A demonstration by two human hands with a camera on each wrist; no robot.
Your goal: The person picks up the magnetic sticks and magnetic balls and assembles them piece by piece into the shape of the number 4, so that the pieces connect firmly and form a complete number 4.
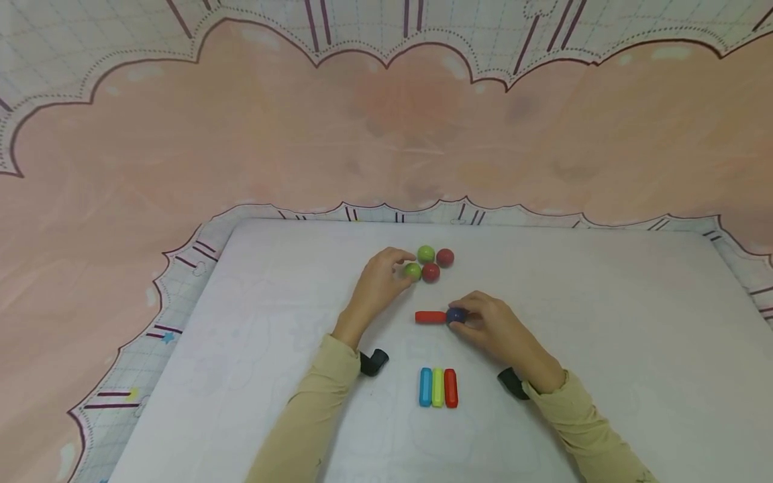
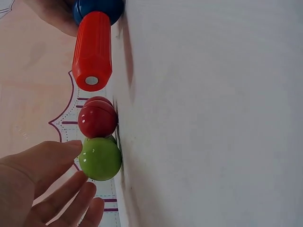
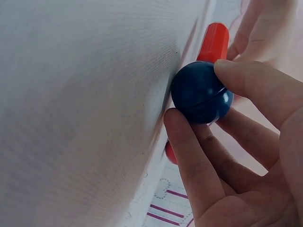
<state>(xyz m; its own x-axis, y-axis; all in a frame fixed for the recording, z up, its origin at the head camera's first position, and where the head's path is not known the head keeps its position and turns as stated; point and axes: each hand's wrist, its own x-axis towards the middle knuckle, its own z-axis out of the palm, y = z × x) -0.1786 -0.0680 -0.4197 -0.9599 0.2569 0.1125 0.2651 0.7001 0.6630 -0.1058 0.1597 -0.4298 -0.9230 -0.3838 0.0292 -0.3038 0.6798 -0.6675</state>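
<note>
My right hand holds a dark blue ball between thumb and fingertips. A red stick lies end-on against that ball, with a round silvery spot on its free end. Farther back, my left hand is at the nearer-left green ball. Its thumb and fingers are spread at the ball's near side; whether they touch it I cannot tell. A second green ball and two red balls, one in front and one behind, cluster beside it.
Nearer the person, a blue stick, a yellow-green stick and another red stick lie side by side on the white table. Black wrist-worn pieces show by the left cuff and the right cuff.
</note>
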